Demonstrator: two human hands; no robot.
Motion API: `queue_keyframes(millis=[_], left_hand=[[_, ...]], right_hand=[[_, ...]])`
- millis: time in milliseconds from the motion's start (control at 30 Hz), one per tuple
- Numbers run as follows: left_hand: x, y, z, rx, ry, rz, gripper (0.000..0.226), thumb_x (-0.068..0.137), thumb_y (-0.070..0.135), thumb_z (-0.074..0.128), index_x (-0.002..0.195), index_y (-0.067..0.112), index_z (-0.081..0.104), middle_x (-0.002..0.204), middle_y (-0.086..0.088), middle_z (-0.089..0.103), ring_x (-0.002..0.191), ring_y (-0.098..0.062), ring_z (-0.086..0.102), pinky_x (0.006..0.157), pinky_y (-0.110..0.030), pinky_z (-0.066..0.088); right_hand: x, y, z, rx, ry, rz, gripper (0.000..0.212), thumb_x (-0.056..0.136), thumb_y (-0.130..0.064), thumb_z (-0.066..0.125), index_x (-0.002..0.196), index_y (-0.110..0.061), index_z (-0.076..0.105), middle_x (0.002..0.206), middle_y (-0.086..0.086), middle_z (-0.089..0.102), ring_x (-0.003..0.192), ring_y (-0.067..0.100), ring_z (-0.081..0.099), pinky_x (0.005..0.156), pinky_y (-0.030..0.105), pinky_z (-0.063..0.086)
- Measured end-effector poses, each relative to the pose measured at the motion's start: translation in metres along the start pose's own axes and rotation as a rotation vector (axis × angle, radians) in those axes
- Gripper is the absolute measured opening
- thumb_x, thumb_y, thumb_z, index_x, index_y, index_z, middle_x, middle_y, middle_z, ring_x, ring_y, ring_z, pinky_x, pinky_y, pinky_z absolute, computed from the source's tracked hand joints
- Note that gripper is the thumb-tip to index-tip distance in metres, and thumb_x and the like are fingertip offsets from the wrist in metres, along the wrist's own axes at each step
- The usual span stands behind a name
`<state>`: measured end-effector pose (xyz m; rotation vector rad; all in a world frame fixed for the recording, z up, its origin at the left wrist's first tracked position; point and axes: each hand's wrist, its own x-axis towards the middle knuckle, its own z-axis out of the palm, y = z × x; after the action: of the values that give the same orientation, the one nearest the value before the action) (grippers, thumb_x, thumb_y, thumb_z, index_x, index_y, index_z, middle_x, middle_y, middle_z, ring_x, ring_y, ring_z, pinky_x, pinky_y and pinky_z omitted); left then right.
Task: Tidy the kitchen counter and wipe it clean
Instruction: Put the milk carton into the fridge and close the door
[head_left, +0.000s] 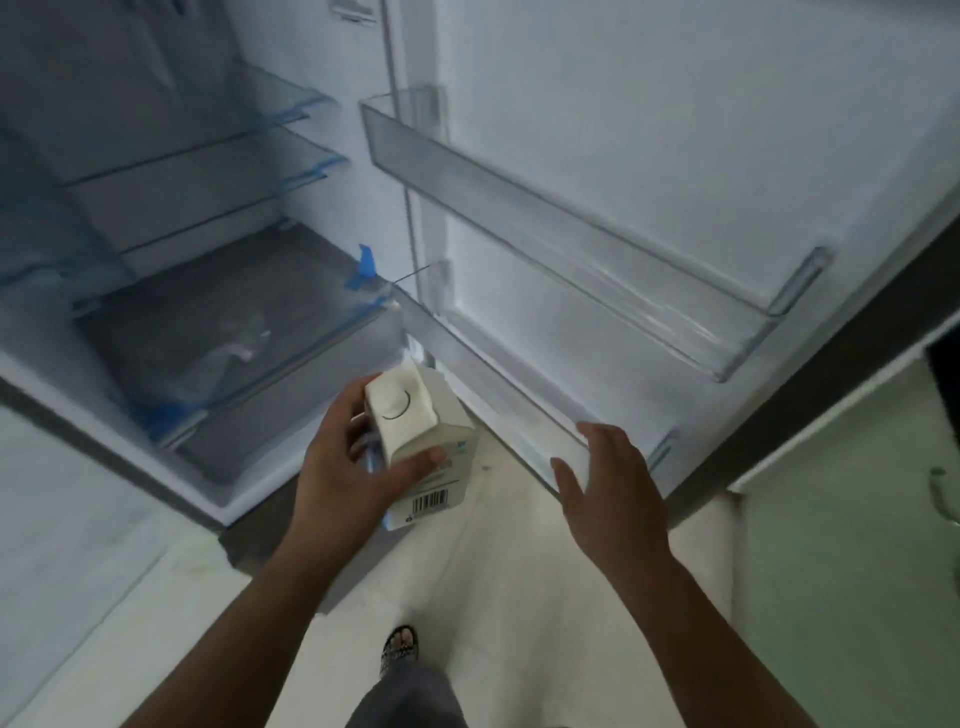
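Holding carton (423, 441) in left hand (345, 467), fingers wrapped round it, before open fridge, near lower door bin (498, 364). Right hand (608, 483) released, empty. Risk: one-handed grip slips, carton drops on floor.

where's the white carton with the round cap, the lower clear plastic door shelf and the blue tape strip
white carton with the round cap (415, 423), head view, on its sloped top panel
lower clear plastic door shelf (483, 376), head view, on its front wall
blue tape strip (367, 261), head view, on its upright end
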<state>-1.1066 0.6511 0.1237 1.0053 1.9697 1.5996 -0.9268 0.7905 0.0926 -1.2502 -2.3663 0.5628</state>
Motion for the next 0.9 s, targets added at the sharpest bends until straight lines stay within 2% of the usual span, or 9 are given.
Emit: queue_keyframes(millis=[100,200,267,333,433,567,633,733,900], left_hand=[[-0.014,0.0,-0.027,0.082,0.125,-0.039,0.068,0.058,0.049,0.081,0.116,0.043,0.046,0.109,0.027,0.058,0.105,0.01,0.053,0.084,-0.024,0.05],[-0.017,0.0,-0.052,0.102,0.227,-0.092,0.069,0.057,0.044,0.076,0.119,0.039,0.046,0.115,0.021,0.057,0.111,-0.005,0.055,0.092,-0.041,0.051],[-0.011,0.0,-0.068,0.095,0.271,-0.1,0.069,0.056,0.044,0.076,0.118,0.039,0.047,0.114,0.022,0.058,0.11,-0.006,0.055,0.092,-0.044,0.05],[0.001,0.002,-0.083,0.092,0.296,-0.083,0.067,0.056,0.046,0.075,0.117,0.042,0.047,0.11,0.026,0.059,0.107,0.001,0.055,0.091,-0.039,0.051],[0.03,0.013,-0.112,0.087,0.32,-0.05,0.063,0.057,0.044,0.073,0.113,0.046,0.045,0.108,0.03,0.055,0.102,0.006,0.054,0.086,-0.027,0.048],[0.077,0.04,-0.16,0.109,0.344,0.045,0.062,0.053,0.051,0.075,0.108,0.054,0.045,0.104,0.036,0.057,0.098,0.015,0.054,0.07,-0.011,0.047],[0.099,0.055,-0.184,0.119,0.363,0.096,0.064,0.053,0.055,0.079,0.108,0.052,0.047,0.106,0.031,0.059,0.1,0.01,0.056,0.077,-0.019,0.05],[0.128,0.078,-0.212,0.152,0.417,0.17,0.068,0.057,0.049,0.08,0.117,0.039,0.051,0.113,0.019,0.061,0.107,-0.001,0.057,0.09,-0.037,0.052],[0.177,0.096,-0.245,0.14,0.587,0.204,0.059,0.064,0.035,0.082,0.116,0.032,0.052,0.11,0.018,0.061,0.101,0.002,0.057,0.089,-0.035,0.052]], right_hand=[[0.026,-0.007,0.012,-0.097,-0.033,-0.078,0.039,0.089,-0.031,0.056,0.123,-0.013,0.051,0.119,0.008,0.058,0.107,0.022,0.057,0.085,0.029,0.047],[0.051,-0.017,0.023,-0.071,-0.059,-0.087,0.036,0.088,-0.028,0.056,0.12,-0.011,0.054,0.116,0.011,0.061,0.104,0.024,0.059,0.085,0.036,0.052],[0.066,-0.028,0.032,-0.035,-0.055,-0.127,0.036,0.089,-0.03,0.056,0.119,-0.011,0.055,0.116,0.011,0.062,0.104,0.025,0.059,0.085,0.038,0.052],[0.083,-0.048,0.041,0.016,-0.052,-0.198,0.038,0.089,-0.034,0.054,0.119,-0.011,0.055,0.116,0.009,0.061,0.106,0.024,0.058,0.086,0.038,0.051],[0.112,-0.1,0.054,0.117,-0.057,-0.306,0.04,0.089,-0.039,0.05,0.12,-0.013,0.053,0.117,0.006,0.062,0.107,0.02,0.058,0.086,0.03,0.047],[0.158,-0.192,0.057,0.246,-0.026,-0.498,0.037,0.091,-0.038,0.048,0.12,-0.015,0.052,0.118,0.005,0.06,0.105,0.014,0.055,0.084,0.024,0.044],[0.183,-0.236,0.054,0.286,0.009,-0.586,0.037,0.092,-0.037,0.048,0.122,-0.015,0.051,0.122,0.005,0.058,0.11,0.017,0.053,0.088,0.029,0.046],[0.222,-0.294,0.05,0.343,0.055,-0.675,0.039,0.091,-0.035,0.051,0.122,-0.011,0.053,0.124,0.009,0.058,0.114,0.023,0.053,0.091,0.033,0.044],[0.277,-0.352,0.06,0.353,-0.024,-0.717,0.042,0.092,-0.035,0.049,0.127,-0.011,0.049,0.131,0.01,0.053,0.115,0.025,0.051,0.094,0.034,0.042]])
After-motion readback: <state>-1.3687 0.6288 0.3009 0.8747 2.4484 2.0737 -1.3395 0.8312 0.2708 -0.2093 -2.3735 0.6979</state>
